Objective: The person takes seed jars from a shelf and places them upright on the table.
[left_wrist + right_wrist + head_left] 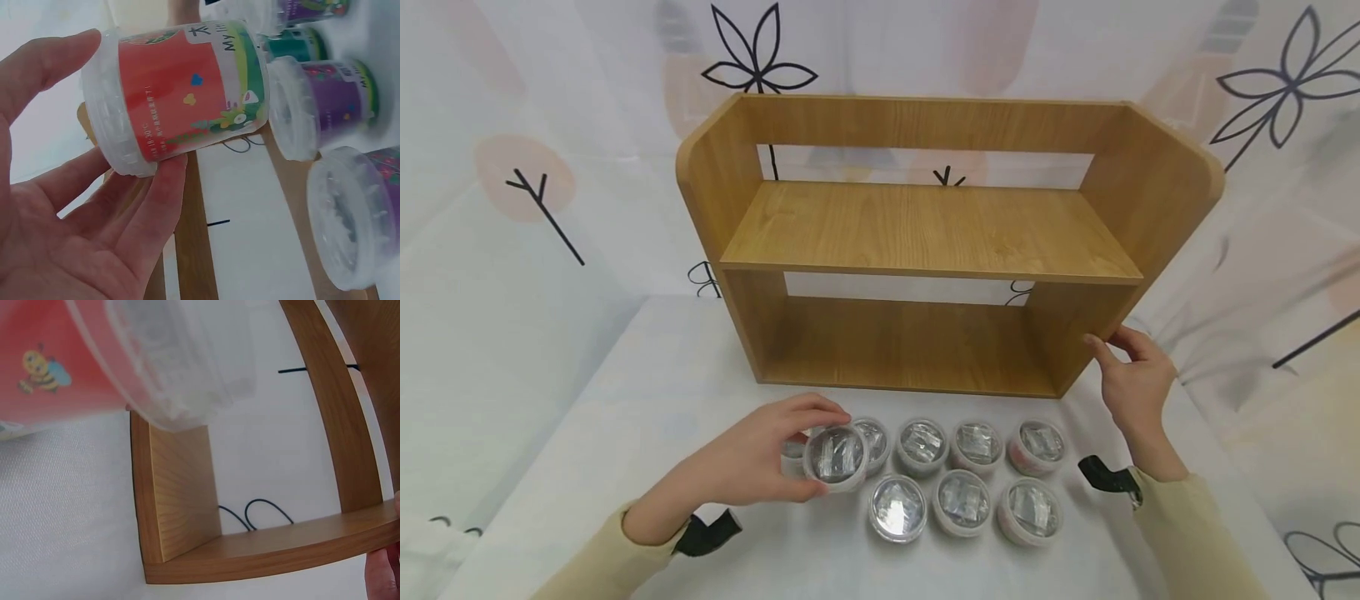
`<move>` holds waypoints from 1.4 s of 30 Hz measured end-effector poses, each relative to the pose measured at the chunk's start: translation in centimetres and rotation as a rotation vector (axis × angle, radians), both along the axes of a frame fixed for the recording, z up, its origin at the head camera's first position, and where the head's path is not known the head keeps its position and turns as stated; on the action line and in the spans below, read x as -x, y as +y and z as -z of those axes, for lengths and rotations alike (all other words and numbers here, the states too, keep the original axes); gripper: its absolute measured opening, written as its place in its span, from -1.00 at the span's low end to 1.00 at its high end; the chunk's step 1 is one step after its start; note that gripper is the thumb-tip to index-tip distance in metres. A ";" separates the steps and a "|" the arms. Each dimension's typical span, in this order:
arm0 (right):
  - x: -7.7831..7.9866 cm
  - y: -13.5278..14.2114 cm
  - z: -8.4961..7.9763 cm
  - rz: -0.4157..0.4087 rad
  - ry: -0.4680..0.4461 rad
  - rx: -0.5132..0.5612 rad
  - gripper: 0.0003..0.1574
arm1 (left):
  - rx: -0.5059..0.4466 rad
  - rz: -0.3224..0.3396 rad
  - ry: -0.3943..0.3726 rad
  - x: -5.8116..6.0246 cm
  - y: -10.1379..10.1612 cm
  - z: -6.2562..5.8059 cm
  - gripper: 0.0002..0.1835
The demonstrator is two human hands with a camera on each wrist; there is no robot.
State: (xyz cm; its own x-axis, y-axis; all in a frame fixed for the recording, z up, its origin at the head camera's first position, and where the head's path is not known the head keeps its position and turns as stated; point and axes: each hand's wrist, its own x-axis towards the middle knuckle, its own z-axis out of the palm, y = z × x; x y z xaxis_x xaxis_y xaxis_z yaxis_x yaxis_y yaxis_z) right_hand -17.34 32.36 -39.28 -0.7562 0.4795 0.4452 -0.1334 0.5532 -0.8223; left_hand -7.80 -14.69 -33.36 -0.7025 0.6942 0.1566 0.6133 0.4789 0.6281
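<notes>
My left hand point(767, 454) pinches a small clear plastic tub point(837, 457) by its lid, raised over the other tubs. In the left wrist view this tub point(187, 94) has a red printed label, with the thumb on one side and fingers on the other. My right hand point(1138, 379) grips the right side panel of a wooden two-tier shelf point(932, 229), thumb against the front edge, the other fingers behind the panel. Only part of that hand point(380, 575) shows at the edge of the right wrist view.
Several lidded tubs stand in two rows on the white table before the shelf, among them one with a shiny lid point(898, 508). Some have purple labels, such as this tub point(328, 106). A patterned cloth backdrop point(895, 50) hangs behind.
</notes>
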 end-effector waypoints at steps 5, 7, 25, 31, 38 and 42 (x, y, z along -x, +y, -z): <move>-0.1 -0.1 0.0 0.006 -0.029 0.001 -0.51 | 0.028 -0.028 -0.077 -0.8 -0.8 0.5 -0.31; -0.1 -0.1 -0.1 0.007 -0.033 0.003 -0.51 | 0.032 -0.036 -0.097 -1.0 -0.9 0.8 -0.31; 0.1 -0.1 0.1 0.013 0.003 -0.005 -0.54 | 0.137 -0.057 -0.015 -2.1 -0.9 3.7 -0.30; 0.0 -0.2 0.0 0.022 -0.026 0.003 -0.53 | 0.170 -0.058 0.012 -2.2 -0.8 4.5 -0.31; -0.1 -0.2 -0.1 0.019 -0.062 0.008 -0.50 | 0.217 -0.054 0.044 -2.3 -0.6 5.0 -0.33; -0.1 -0.2 -0.1 0.019 -0.069 0.009 -0.49 | 0.219 -0.054 0.011 -2.3 -0.6 5.0 -0.36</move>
